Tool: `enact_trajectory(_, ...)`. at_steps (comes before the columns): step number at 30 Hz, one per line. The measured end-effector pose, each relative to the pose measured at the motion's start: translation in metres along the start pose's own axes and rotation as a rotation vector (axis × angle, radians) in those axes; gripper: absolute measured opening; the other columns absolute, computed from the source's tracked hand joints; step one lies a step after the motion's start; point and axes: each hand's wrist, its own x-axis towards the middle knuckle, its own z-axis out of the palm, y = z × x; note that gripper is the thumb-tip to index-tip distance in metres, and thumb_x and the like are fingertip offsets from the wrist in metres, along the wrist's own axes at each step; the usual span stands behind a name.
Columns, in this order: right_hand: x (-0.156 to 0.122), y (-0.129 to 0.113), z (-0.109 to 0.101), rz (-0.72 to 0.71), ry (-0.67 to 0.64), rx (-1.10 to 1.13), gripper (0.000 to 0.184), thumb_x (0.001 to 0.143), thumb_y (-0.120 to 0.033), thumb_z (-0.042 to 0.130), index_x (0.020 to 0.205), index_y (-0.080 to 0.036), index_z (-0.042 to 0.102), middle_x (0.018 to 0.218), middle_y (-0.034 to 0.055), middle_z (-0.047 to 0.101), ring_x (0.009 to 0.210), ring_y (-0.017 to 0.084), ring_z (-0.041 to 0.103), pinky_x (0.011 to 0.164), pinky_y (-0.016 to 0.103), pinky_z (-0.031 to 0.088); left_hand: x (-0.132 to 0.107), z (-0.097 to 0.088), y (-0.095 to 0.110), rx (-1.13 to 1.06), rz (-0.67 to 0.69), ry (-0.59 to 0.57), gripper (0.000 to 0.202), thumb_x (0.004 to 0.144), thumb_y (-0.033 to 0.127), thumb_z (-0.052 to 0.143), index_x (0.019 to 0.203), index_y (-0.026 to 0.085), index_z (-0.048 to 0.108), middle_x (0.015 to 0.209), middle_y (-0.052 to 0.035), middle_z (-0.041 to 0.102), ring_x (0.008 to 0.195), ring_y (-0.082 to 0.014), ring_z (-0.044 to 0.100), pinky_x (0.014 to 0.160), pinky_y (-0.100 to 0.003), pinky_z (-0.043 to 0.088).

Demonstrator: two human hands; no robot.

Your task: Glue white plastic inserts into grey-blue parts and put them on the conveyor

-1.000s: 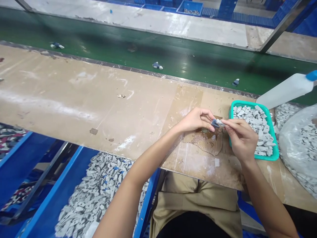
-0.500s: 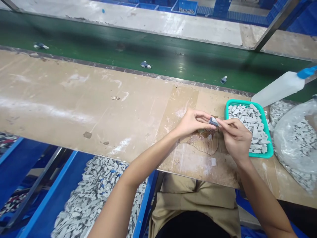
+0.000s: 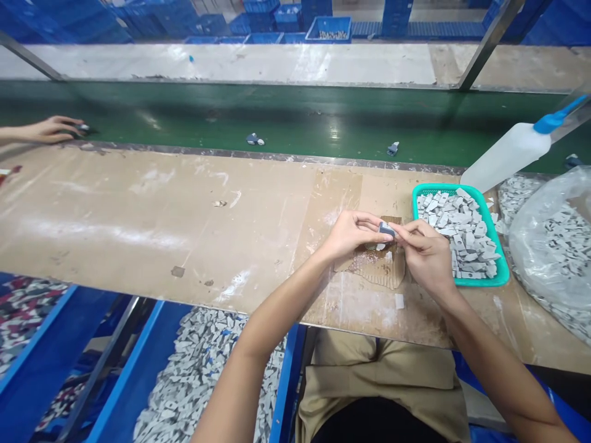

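Note:
A small dark blue-grey plastic piece [image 3: 386,230] with a pale grey part on top is pinched between the fingertips of my left hand [image 3: 349,234]. The right hand [image 3: 427,253] is closed too, its thumb and forefinger pressed to the same piece's right end. Both hands hover over a worn cardboard pad [image 3: 383,271] with white scraps on it. Just right of my right hand stands a green basket [image 3: 505,278] heaped with light grey plastic pieces [image 3: 466,234].
A white squeeze bottle [image 3: 508,157] leans behind the basket, near a clear plastic bag [image 3: 530,246] of grey pieces. Beyond the table [image 3: 138,203] runs a green conveyor belt [image 3: 295,117] carrying small assembled parts [image 3: 255,139]. Another person's hand [image 3: 55,128] reaches there. Blue bins [image 3: 124,375] stand below.
The view has tilted up and turned left. Another person's hand has come into view at a part on the belt's left. My hands keep hold of the same piece.

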Motion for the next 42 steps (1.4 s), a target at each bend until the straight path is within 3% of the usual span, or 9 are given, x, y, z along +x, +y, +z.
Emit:
enact_trajectory(4,0.001,-0.001,-0.003,-0.02,-0.031,-0.009,0.026,0.09,-0.014,0.056,0.099,-0.022,0.078,0.08,0.003,0.067,0.073,0.014,0.062,0.063,0.026,0.049,0.0,-0.002,0.001,0.018,-0.024,-0.052,0.036,0.055,0.023,0.09,0.085,0.01,0.074,0.078,-0.0079,0.073,0.07,-0.0136,0.068,0.07,-0.026,0.054)
enact_trajectory(8,0.007,-0.008,-0.013,-0.048,-0.065,-0.078,0.026,0.093,-0.018,0.056,0.109,-0.023,0.076,0.092,0.0035,0.071,0.081,0.015,0.066,0.071,0.027,0.052,-0.001,0.002,0.001,-0.092,0.003,-0.07,0.05,0.064,0.024,0.086,0.111,0.016,0.07,0.087,-0.0046,0.071,0.071,-0.0122,0.067,0.071,-0.025,0.053)
enact_trajectory(13,0.01,-0.005,-0.028,-0.123,0.189,-0.227,0.029,0.095,-0.022,0.055,0.119,-0.022,0.071,0.099,0.0053,0.072,0.087,0.017,0.067,0.077,0.029,0.052,0.003,-0.005,-0.001,-0.414,-0.02,0.015,0.035,0.063,0.011,0.072,0.096,0.016,0.064,0.079,-0.0023,0.065,0.072,-0.018,0.069,0.076,-0.034,0.058)
enact_trajectory(16,0.011,0.009,-0.037,-0.098,0.261,-0.282,0.029,0.095,-0.024,0.054,0.117,-0.021,0.072,0.098,0.0057,0.072,0.085,0.018,0.066,0.075,0.029,0.052,0.007,-0.015,0.001,-0.507,-0.029,0.136,0.043,0.057,0.001,0.06,0.097,0.016,0.058,0.073,-0.0005,0.062,0.066,-0.0155,0.067,0.074,-0.032,0.058)
enact_trajectory(26,0.008,0.062,-0.041,-0.123,-0.134,-0.79,0.027,0.09,-0.018,0.049,0.1,-0.014,0.074,0.1,0.0128,0.066,0.091,0.028,0.055,0.08,0.041,0.043,0.017,-0.033,0.01,-0.464,-0.064,0.301,0.03,0.074,0.005,0.057,0.101,0.016,0.06,0.076,-0.0018,0.061,0.07,-0.0112,0.063,0.085,-0.026,0.056)
enact_trajectory(29,0.007,0.064,-0.04,-0.115,-0.148,-0.754,0.023,0.088,-0.016,0.052,0.097,-0.016,0.073,0.096,0.01,0.065,0.09,0.026,0.056,0.079,0.039,0.042,0.037,-0.045,0.018,-0.318,-0.054,0.328,0.021,0.082,0.013,0.06,0.102,0.016,0.064,0.08,-0.0035,0.065,0.071,-0.0124,0.065,0.085,-0.029,0.057)
enact_trajectory(33,0.003,0.064,-0.042,-0.12,-0.16,-0.688,0.024,0.086,-0.009,0.051,0.089,-0.019,0.072,0.098,0.0087,0.064,0.092,0.024,0.057,0.082,0.037,0.04,0.089,-0.077,0.033,0.111,0.038,0.57,0.016,0.089,0.023,0.062,0.096,0.01,0.066,0.083,-0.0068,0.068,0.069,-0.012,0.065,0.082,-0.029,0.057)
enact_trajectory(37,0.0,0.061,-0.042,-0.085,-0.169,-0.707,0.026,0.084,-0.003,0.05,0.084,-0.02,0.07,0.088,0.0074,0.062,0.088,0.024,0.055,0.079,0.036,0.038,0.149,-0.115,0.05,0.362,0.107,0.79,0.03,0.089,0.026,0.062,0.114,0.007,0.062,0.087,-0.0071,0.069,0.07,-0.0115,0.066,0.083,-0.03,0.055)
enact_trajectory(42,0.003,0.056,-0.04,-0.082,-0.15,-0.755,0.021,0.084,-0.004,0.054,0.087,-0.019,0.069,0.087,0.0075,0.06,0.087,0.025,0.054,0.079,0.036,0.037,0.188,-0.135,0.062,0.646,0.107,0.956,0.03,0.09,0.025,0.063,0.116,0.01,0.062,0.111,-0.0122,0.069,0.1,-0.0211,0.067,0.098,-0.044,0.05)
